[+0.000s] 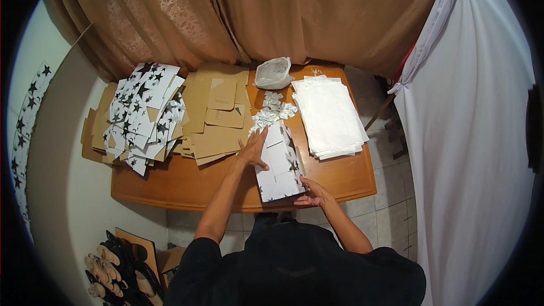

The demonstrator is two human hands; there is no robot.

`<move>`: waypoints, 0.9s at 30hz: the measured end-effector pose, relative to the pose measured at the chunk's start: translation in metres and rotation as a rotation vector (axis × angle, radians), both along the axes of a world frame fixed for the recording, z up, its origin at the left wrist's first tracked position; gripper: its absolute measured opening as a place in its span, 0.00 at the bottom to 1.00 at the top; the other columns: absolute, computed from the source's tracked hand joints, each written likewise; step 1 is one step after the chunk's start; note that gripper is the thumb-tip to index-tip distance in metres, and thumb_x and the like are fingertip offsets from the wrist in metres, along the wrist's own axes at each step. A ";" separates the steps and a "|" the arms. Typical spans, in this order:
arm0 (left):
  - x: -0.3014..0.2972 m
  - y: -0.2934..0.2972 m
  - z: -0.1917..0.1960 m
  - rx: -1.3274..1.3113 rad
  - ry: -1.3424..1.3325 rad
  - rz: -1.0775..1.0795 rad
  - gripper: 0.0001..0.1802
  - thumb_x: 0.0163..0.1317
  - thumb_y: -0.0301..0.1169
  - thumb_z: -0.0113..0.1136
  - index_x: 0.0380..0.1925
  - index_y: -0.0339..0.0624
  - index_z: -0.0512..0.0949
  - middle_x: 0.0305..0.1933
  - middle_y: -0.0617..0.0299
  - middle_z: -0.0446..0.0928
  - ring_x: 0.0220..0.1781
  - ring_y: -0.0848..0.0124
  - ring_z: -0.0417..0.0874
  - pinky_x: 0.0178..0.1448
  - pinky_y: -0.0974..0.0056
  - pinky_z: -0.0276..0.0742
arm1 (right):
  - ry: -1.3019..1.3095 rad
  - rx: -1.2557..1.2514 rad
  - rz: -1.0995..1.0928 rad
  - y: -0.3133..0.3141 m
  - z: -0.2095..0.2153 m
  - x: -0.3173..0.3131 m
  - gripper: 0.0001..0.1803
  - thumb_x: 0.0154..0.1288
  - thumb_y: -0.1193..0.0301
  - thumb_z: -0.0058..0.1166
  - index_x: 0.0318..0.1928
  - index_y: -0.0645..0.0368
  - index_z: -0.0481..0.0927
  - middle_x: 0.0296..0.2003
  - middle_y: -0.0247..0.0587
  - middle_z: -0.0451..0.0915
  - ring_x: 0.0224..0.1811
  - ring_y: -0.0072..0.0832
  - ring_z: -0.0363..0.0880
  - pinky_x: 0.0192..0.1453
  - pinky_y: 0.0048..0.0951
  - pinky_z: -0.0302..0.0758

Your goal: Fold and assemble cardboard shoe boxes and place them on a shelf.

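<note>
A white box point(274, 161) with black stars along its side and near edge lies on the wooden table point(209, 184) close to its front edge. Seams or flaps show across its plain white top. My left hand point(253, 151) rests on the box's left part, fingers spread flat over the top. At the near right corner, my right hand point(313, 192) has its thumb and fingers around the edge; part of the fingers is hidden. Small whitish packets point(271, 114) lie in a loose pile just beyond the box.
Star-patterned white pieces point(144, 113) are heaped at the left, beside stacked flat brown cardboard point(218, 139). White sheets point(328, 116) lie stacked at the right. A clear plastic bag point(273, 73) stands at the back near the brown curtain point(340, 11). Shoes point(107, 269) stand lower left.
</note>
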State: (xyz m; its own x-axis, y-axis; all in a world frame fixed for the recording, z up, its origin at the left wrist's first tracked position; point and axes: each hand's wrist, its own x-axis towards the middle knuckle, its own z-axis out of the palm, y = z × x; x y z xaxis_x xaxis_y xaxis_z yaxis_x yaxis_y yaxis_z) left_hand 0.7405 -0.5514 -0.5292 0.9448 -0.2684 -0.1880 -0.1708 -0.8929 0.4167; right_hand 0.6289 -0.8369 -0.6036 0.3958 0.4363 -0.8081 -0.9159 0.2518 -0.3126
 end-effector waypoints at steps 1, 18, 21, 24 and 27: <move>0.007 0.007 -0.004 -0.049 0.055 -0.016 0.89 0.20 0.46 0.90 0.81 0.65 0.35 0.81 0.37 0.46 0.82 0.37 0.48 0.74 0.21 0.47 | -0.064 -0.020 -0.001 0.001 0.002 0.001 0.43 0.67 0.44 0.61 0.72 0.58 0.65 0.68 0.54 0.68 0.61 0.61 0.76 0.59 0.59 0.82; 0.054 0.028 -0.048 -0.730 0.016 0.248 0.66 0.54 0.61 0.73 0.77 0.31 0.45 0.79 0.34 0.49 0.81 0.47 0.54 0.82 0.49 0.52 | 0.070 -0.161 -0.150 0.015 0.018 0.008 0.41 0.67 0.47 0.64 0.69 0.59 0.66 0.65 0.67 0.66 0.56 0.61 0.79 0.58 0.63 0.81; 0.052 0.019 -0.026 -0.594 0.007 0.243 0.65 0.51 0.59 0.75 0.76 0.32 0.50 0.75 0.35 0.56 0.79 0.46 0.59 0.80 0.49 0.57 | 0.125 0.177 -0.186 0.009 -0.011 0.013 0.38 0.70 0.44 0.59 0.68 0.57 0.68 0.62 0.63 0.72 0.57 0.61 0.79 0.58 0.66 0.79; 0.036 0.024 -0.007 -0.497 -0.017 0.229 0.63 0.49 0.57 0.78 0.75 0.32 0.56 0.70 0.37 0.61 0.74 0.47 0.65 0.77 0.50 0.62 | -0.159 0.033 -0.132 0.014 0.008 0.011 0.35 0.72 0.42 0.55 0.66 0.55 0.71 0.56 0.55 0.78 0.55 0.55 0.80 0.56 0.62 0.81; 0.015 0.031 0.018 -0.466 -0.095 0.319 0.61 0.43 0.57 0.80 0.71 0.35 0.63 0.67 0.40 0.64 0.70 0.46 0.69 0.74 0.49 0.67 | -0.263 -0.169 -0.058 0.010 0.040 0.019 0.33 0.74 0.46 0.54 0.67 0.55 0.69 0.52 0.49 0.81 0.48 0.42 0.84 0.48 0.51 0.85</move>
State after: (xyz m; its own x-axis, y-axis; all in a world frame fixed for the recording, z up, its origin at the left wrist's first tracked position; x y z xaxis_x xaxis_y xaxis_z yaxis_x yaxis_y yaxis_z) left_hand 0.7560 -0.5200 -0.5117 0.9996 -0.0012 -0.0288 0.0216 -0.6316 0.7750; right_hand 0.6475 -0.8271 -0.5636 0.6208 0.2757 -0.7339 -0.7839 0.2255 -0.5784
